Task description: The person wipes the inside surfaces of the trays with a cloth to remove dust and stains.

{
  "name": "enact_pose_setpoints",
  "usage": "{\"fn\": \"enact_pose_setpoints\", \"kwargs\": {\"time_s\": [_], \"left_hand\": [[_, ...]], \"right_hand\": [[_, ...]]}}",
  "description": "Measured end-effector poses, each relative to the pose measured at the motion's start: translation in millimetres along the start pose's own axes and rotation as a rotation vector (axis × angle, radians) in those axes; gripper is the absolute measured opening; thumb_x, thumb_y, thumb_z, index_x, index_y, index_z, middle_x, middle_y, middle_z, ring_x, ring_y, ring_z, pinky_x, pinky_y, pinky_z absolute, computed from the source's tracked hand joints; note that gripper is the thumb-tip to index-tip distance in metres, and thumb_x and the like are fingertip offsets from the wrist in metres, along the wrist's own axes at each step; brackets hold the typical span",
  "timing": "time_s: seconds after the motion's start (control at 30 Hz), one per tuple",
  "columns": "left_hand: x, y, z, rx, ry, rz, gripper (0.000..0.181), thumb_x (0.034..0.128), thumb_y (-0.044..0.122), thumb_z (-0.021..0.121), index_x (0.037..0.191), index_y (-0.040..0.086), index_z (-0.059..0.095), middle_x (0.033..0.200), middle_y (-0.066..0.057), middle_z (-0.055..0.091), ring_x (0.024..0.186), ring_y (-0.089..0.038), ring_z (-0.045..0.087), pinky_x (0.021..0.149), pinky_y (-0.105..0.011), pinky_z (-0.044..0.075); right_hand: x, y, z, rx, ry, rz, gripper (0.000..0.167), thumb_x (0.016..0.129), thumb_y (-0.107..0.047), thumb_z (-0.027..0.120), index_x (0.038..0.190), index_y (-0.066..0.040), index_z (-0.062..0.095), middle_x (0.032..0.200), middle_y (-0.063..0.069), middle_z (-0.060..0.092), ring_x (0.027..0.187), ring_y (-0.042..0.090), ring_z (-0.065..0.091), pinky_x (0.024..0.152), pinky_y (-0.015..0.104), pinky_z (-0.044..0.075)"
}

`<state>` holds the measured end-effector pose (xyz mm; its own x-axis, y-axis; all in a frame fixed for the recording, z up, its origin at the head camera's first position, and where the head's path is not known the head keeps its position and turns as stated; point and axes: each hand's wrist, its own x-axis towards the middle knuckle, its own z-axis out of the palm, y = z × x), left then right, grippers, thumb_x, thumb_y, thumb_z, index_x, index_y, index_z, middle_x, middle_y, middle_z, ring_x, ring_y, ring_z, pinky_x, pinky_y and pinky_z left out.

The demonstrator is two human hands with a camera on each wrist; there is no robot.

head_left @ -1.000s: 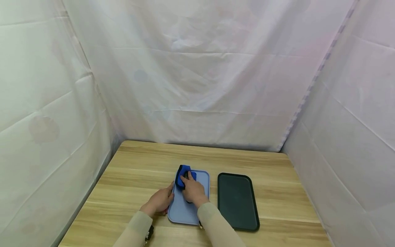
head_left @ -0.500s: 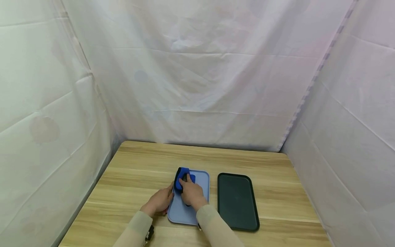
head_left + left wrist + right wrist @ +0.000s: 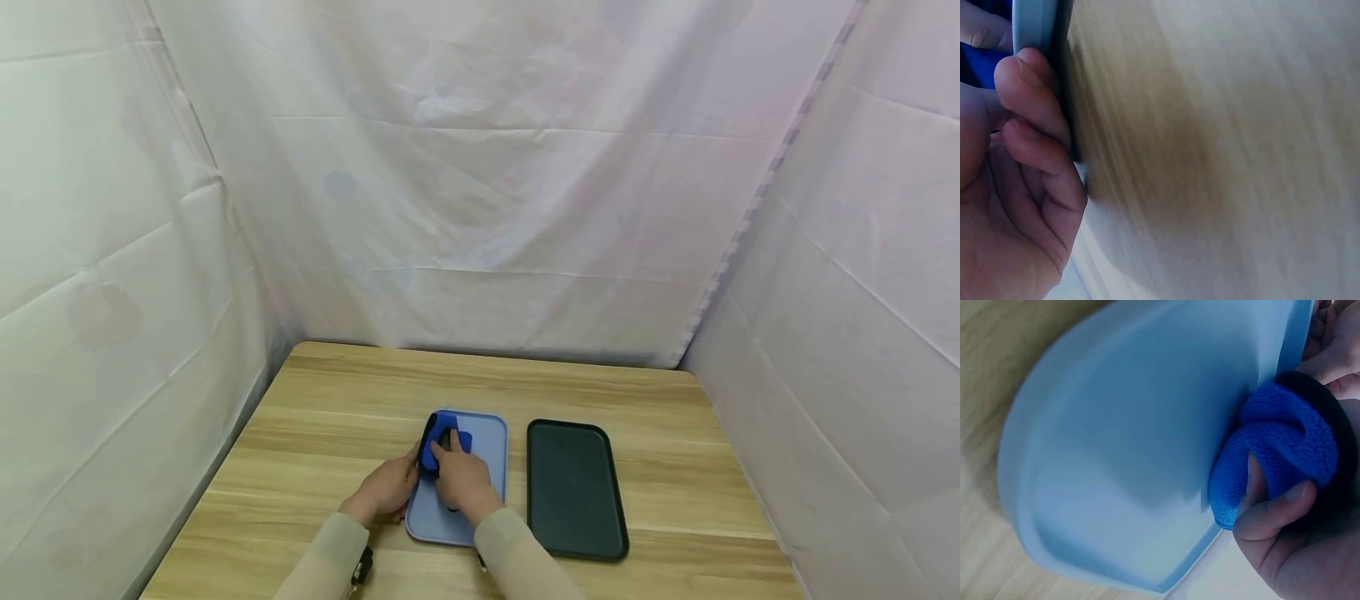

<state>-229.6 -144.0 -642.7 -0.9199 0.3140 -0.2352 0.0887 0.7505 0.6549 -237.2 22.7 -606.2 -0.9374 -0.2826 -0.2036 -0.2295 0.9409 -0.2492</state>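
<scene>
A light blue tray lies on the wooden table. Its left rim is held by my left hand; in the left wrist view the fingers curl against the tray's edge. My right hand presses a folded, fluffy blue cloth with a black border onto the tray's left half. In the right wrist view, thumb and finger of the right hand pinch a fold of the cloth. The cloth's underside is hidden.
A dark green tray lies to the right of the blue one, a narrow gap between them. Wood-grain tabletop surrounds both trays. White curtains hang behind and along both sides of the table.
My right hand and the cloth have slid a short way toward me and slightly left over the tray. The left hand has kept its place at the rim.
</scene>
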Motion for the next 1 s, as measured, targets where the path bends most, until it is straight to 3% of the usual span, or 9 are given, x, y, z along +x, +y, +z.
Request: {"fn": "enact_pose_setpoints", "kwargs": {"time_s": [0.2, 0.43, 0.73, 1.0], "left_hand": [[-0.5, -0.9, 0.6, -0.003, 0.007, 0.000, 0.058, 0.1113, 0.018, 0.039, 0.166, 0.010, 0.022, 0.051, 0.001, 0.057, 0.034, -0.010, 0.049, 0.051, -0.030, 0.048], [0.2, -1.8, 1.4, -0.010, 0.011, -0.002, 0.057, 0.1117, 0.019, 0.039, 0.166, 0.011, 0.023, 0.051, 0.001, 0.057, 0.034, -0.009, 0.049, 0.048, -0.031, 0.048], [-0.6, -1.0, 1.1, -0.050, 0.001, -0.005, 0.056, 0.1126, 0.021, 0.038, 0.166, 0.010, 0.024, 0.050, 0.000, 0.058, 0.033, -0.009, 0.049, 0.041, -0.032, 0.047], [-1.2, 2.1, -0.9, -0.040, 0.001, -0.021, 0.055, 0.1129, 0.020, 0.036, 0.166, 0.010, 0.024, 0.050, 0.000, 0.058, 0.033, -0.010, 0.050, 0.043, -0.032, 0.047]], "right_hand": [[-6.3, -3.2, 1.0, -0.004, -0.007, -0.001, 0.063, 0.095, -0.024, 0.073, 0.154, -0.028, 0.051, 0.165, 0.017, 0.039, 0.070, 0.026, 0.066, 0.052, 0.037, 0.049], [-14.3, -5.4, 0.8, -0.015, 0.003, -0.008, 0.063, 0.094, -0.026, 0.075, 0.153, -0.028, 0.053, 0.163, 0.018, 0.041, 0.077, 0.029, 0.070, 0.056, 0.039, 0.053], [-20.2, -7.8, 6.9, -0.018, 0.015, -0.011, 0.063, 0.095, -0.025, 0.074, 0.154, -0.027, 0.052, 0.163, 0.020, 0.041, 0.058, 0.022, 0.057, 0.049, 0.035, 0.046], [-27.2, -12.3, 10.7, -0.039, 0.016, 0.003, 0.060, 0.096, -0.023, 0.071, 0.154, -0.027, 0.053, 0.162, 0.020, 0.042, 0.063, 0.025, 0.063, 0.051, 0.038, 0.050]]}}
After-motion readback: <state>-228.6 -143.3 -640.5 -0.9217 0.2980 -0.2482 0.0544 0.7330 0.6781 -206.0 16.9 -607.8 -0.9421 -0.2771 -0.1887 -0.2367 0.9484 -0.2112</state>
